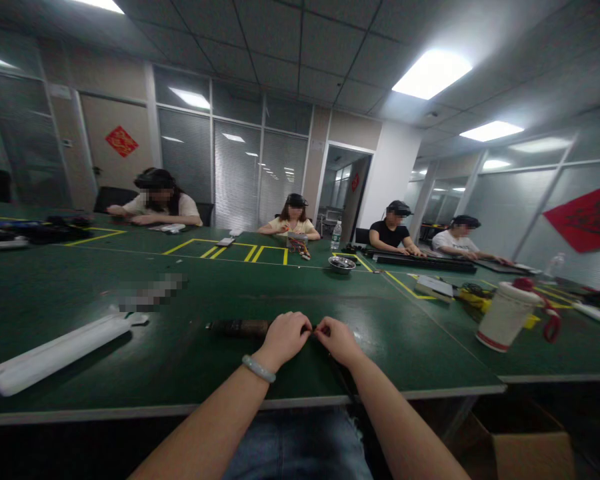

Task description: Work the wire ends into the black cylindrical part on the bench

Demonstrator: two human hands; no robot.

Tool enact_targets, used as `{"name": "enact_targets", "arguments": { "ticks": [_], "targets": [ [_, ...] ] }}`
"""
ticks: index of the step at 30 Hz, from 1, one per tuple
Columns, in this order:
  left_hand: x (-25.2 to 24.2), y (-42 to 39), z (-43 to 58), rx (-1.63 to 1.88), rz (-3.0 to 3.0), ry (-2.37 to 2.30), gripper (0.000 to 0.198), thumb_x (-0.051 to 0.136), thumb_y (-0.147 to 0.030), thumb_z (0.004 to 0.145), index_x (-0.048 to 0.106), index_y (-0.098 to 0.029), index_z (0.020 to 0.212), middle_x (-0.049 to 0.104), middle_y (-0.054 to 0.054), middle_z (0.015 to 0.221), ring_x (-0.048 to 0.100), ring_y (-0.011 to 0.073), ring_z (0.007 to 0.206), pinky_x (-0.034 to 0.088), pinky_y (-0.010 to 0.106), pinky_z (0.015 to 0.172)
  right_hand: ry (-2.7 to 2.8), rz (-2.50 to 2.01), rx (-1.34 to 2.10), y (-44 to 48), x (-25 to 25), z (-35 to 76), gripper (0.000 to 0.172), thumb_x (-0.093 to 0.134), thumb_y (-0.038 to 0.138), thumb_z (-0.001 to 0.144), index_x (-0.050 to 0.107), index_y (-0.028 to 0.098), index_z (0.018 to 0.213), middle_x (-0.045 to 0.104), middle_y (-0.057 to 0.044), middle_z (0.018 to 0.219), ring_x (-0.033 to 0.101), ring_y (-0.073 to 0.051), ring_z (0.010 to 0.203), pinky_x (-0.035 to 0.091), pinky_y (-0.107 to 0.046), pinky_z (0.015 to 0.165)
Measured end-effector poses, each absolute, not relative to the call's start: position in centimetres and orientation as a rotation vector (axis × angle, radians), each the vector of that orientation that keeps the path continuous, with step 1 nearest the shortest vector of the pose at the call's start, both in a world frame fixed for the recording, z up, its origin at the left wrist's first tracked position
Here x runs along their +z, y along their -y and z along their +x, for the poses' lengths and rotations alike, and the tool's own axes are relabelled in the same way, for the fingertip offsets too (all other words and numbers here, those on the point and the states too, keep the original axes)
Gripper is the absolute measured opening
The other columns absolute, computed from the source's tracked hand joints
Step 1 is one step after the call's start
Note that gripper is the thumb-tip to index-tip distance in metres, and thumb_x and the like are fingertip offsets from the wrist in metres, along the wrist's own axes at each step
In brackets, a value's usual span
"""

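Slatted glass partitions (237, 180) stand beyond a wide, glossy green table (180, 367). On the table's left lies a long white bar (55, 357); on its right, a cream red-trimmed cup (506, 317). At its front, the left hand (287, 337) and right hand (337, 340) pinch, anything gripped indistinct; a dark brown cylinder (243, 327) lies there.

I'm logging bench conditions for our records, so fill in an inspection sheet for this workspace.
Surface: green table with yellow tape.
Job's things: dark cylindrical object lying by the left hand; any small piece at the fingers is too unclear to identify.
Clutter: long white object at left; metal bowl ahead; white cup at right.
Hands: left and right hand nearly meeting, fingers curled in.
Cables: apparent dark cord beside the right forearm.
Surroundings: four seated people across the table; cardboard box below, right.
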State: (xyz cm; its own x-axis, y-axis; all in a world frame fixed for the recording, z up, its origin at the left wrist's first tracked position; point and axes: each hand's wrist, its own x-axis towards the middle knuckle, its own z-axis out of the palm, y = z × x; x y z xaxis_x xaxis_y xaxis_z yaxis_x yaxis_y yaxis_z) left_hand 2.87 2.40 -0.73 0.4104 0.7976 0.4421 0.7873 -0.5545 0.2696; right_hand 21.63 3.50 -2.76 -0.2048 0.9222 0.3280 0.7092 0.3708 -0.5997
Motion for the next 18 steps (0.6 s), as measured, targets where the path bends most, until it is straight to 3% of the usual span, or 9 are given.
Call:
{"name": "enact_targets", "arguments": {
  "ticks": [18],
  "targets": [
    [-0.41,-2.06,2.98,0.874,2.607,-1.472,0.011,0.054,-0.026,0.084,0.064,-0.022,0.087,0.066,0.002,0.093,0.057,0.0194,0.09,0.039,0.033,0.082,1.951,-1.457,0.464,-3.54,-3.02,21.71,0.01,0.062,0.028,0.08,0.065,0.019,0.084,0.069,-0.001,0.076,0.06,-0.012,0.065,0.04,-0.02,0.058]
  ]
}}
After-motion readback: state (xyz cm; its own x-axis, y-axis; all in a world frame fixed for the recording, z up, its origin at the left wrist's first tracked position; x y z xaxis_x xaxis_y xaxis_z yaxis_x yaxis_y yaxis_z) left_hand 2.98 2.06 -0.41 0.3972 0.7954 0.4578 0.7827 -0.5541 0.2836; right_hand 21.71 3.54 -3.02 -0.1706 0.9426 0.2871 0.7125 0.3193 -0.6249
